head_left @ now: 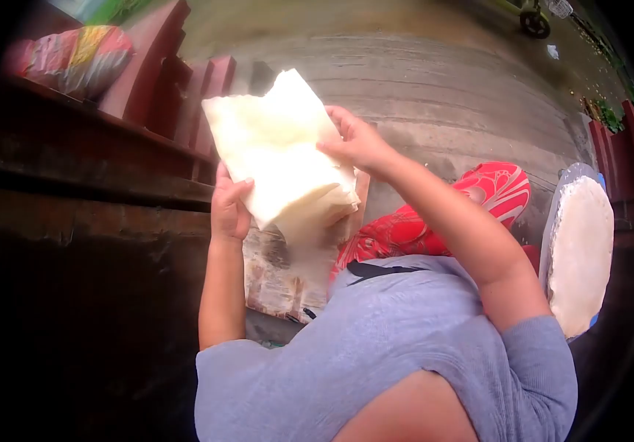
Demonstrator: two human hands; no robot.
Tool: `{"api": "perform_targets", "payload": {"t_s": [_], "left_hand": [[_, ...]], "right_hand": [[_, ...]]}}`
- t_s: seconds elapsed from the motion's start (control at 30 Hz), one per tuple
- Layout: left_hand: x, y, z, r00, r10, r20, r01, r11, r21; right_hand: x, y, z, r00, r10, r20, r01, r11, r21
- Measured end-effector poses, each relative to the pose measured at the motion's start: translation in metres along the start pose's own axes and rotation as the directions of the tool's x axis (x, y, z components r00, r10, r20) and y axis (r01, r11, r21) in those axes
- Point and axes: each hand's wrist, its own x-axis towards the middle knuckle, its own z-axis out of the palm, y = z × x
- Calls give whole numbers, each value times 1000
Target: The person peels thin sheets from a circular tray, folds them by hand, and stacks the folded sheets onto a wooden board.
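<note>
A stack of pale, cream-coloured sheets is held up in front of me, its upper edge uneven and its lower edge showing layers. My left hand grips the lower left edge, thumb on top. At the right edge, my right hand pinches the sheets between thumb and fingers. Below them lies a worn wooden board with whitish and brown stains, partly covered by the sheets and by a pale haze. What the sheets are made of cannot be told.
To the right stands a container topped with a white, rounded mass. Red patterned cloth covers my legs. Dark red wooden structures and a colourful sack are at the upper left. A wheel shows far off.
</note>
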Motion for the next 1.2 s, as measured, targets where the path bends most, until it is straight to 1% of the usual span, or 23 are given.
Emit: {"api": "perform_targets", "payload": {"t_s": [0.03,0.1,0.17,0.2,0.3,0.37,0.4,0.47,0.53,0.57,0.63,0.67,0.7,0.8,0.83,0.9,0.97,1.03,1.07,1.1,1.13,1.17,1.2], "left_hand": [[-2,-24,-25,995,-60,-78,62,998,12],[-5,-81,-77,924,-326,-199,344,937,61],[-17,-133,-107,924,-306,-229,349,921,176],[-22,-134,-100,925,-273,-264,323,931,169],[-22,-132,-104,932,-254,-258,307,932,192],[-20,-124,-97,912,-257,-320,339,912,233],[-18,-122,-94,922,-231,-311,325,898,296],[-18,-119,-92,930,-210,-302,315,877,362],[-10,-116,-89,842,-309,-442,454,849,271],[-2,-117,-93,843,-309,-441,454,848,274],[17,-114,-92,889,-169,-425,301,916,266],[24,-104,-86,887,-232,-400,310,940,142],[32,-108,-93,885,-232,-405,309,941,136],[61,-116,-124,848,-379,-370,383,922,-66],[59,-104,-109,850,-376,-368,381,923,-64],[48,-84,-81,906,33,-422,55,980,194],[42,-83,-86,932,92,-350,-11,974,226],[34,-95,-94,928,309,-209,-184,866,465],[31,-110,-109,951,207,-231,-92,899,429],[26,-118,-117,964,145,-221,-10,855,518],[25,-134,-133,972,95,-216,53,806,590],[24,-146,-145,976,42,-215,112,746,657],[21,-146,-141,978,101,-180,57,707,705]], "right_hand": [[1,37,-4,998,68,-14,-69,992,-107],[-9,109,-13,966,213,-144,-254,882,-396],[-24,138,-14,907,314,-280,-408,820,-401],[-23,136,-14,904,318,-285,-414,818,-399],[-24,119,-15,930,255,-263,-351,828,-437],[-15,104,-13,951,225,-211,-296,857,-422],[-10,108,-13,959,182,-217,-268,834,-482],[-11,120,-13,950,203,-238,-298,822,-486],[-14,119,-12,941,221,-256,-324,807,-493],[-18,119,-12,949,232,-211,-305,841,-447],[-21,107,-7,955,246,-165,-293,869,-399],[-19,97,-4,966,225,-129,-259,874,-411],[-17,88,-1,975,201,-92,-221,879,-423],[-7,74,5,991,134,-11,-119,840,-530],[-6,63,7,991,130,-12,-116,840,-530],[-6,46,11,994,108,-6,-89,788,-609],[-8,48,9,999,39,6,-27,798,-602],[-11,60,4,999,-33,23,40,804,-594],[-12,83,0,999,40,-12,-39,781,-624],[-15,101,-4,993,112,-49,-116,750,-651],[-20,110,-5,960,244,-134,-269,687,-675],[-25,112,-4,961,243,-132,-267,689,-674],[-30,108,-2,968,208,-143,-250,725,-641]]}}
